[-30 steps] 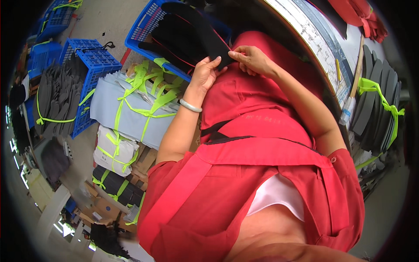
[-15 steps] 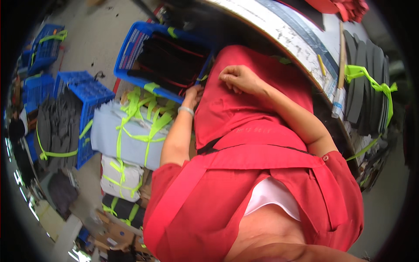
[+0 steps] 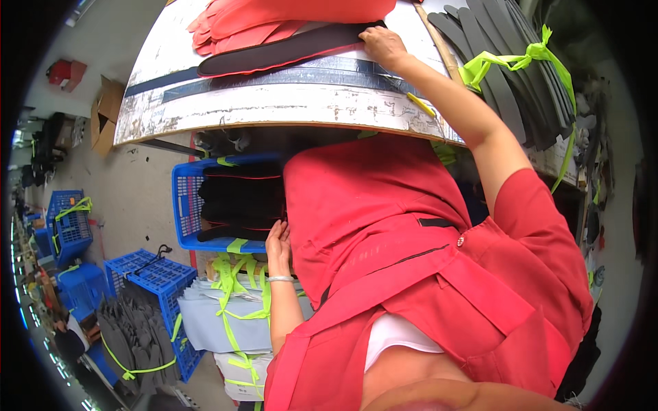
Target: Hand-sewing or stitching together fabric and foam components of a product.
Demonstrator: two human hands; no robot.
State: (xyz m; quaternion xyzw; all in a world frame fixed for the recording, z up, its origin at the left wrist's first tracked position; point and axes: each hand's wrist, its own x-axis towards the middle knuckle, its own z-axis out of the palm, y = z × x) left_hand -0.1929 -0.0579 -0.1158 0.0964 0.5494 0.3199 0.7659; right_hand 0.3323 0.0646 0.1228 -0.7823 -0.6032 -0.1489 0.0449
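Note:
On the worktable lies a long, curved black fabric strip (image 3: 288,49) with a red edge. My right hand (image 3: 385,48) is at its right end, fingers closed on the tip. Just behind the strip is a pile of red fabric pieces (image 3: 274,20). My left hand (image 3: 277,243) hangs low beside my red apron (image 3: 363,185), at the near right corner of a blue plastic crate (image 3: 188,236). Its fingers are loosely stretched and hold nothing that I can see. Inside the crate are stacked black strips (image 3: 240,198) with red edges.
The white, scuffed worktable (image 3: 226,109) carries a yellow marker or cutter (image 3: 421,105) and a tied bundle of grey strips (image 3: 504,75) on the right. Tied light-blue fabric (image 3: 219,322) sits below the crate. More blue crates (image 3: 154,274) and a cardboard box (image 3: 106,116) stand on the left.
My view has swung up toward the table. My right hand has moved from over my lap to the black strip on the table. My left hand stays by the crate.

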